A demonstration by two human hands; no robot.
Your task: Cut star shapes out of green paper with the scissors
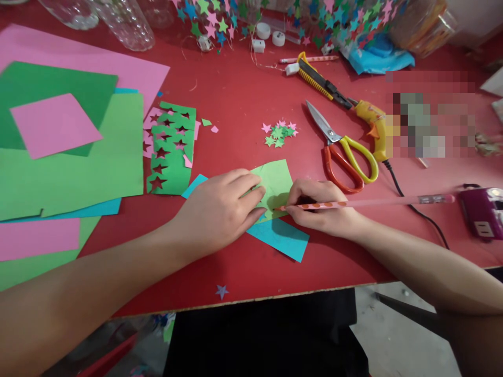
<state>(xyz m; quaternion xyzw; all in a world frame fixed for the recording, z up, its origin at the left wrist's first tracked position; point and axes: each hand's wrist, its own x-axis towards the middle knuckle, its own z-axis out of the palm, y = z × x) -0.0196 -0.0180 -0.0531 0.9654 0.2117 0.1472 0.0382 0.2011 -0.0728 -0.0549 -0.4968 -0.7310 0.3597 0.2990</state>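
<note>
My left hand [218,212] lies palm down with its fingers stretched over the left side of a light green paper piece [277,178]. My right hand [330,222] pinches a long pink pencil [393,201] with orange spots, its tip touching the green paper. Beneath both sits a strip of blue paper [286,241], partly covered by the green piece and my left hand. Just beyond the paper lies a small pile of green and pink paper stars [280,133]. Green paper with star-shaped holes [173,149] rests left of it, on pink paper with similar holes.
Scissors [332,135], a yellow-and-black cutter [322,81] and a yellow glue gun [373,125] with a black cord lie at right. A purple device [481,212] is farther right. Coloured sheets [118,152] overlap at left. A lone star [222,291] sits near the table's front edge.
</note>
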